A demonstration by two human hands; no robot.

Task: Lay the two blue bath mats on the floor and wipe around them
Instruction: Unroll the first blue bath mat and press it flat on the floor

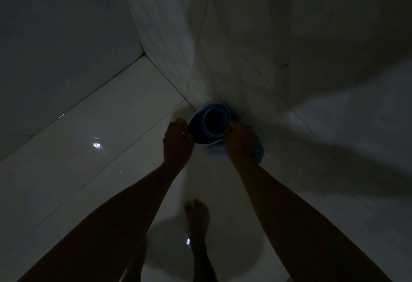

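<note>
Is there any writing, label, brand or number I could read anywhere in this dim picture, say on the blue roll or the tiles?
None: no text can be read anywhere.
Rolled blue bath mat, held by the left hand and right hand: plain, no label visible.
Floor tiles: only light glints, no print.

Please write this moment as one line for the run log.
stage: mats not laid | left hand: grips rolled blue mat edge | right hand: grips other side | second blue roll: behind right hand | lighting: dim
</note>
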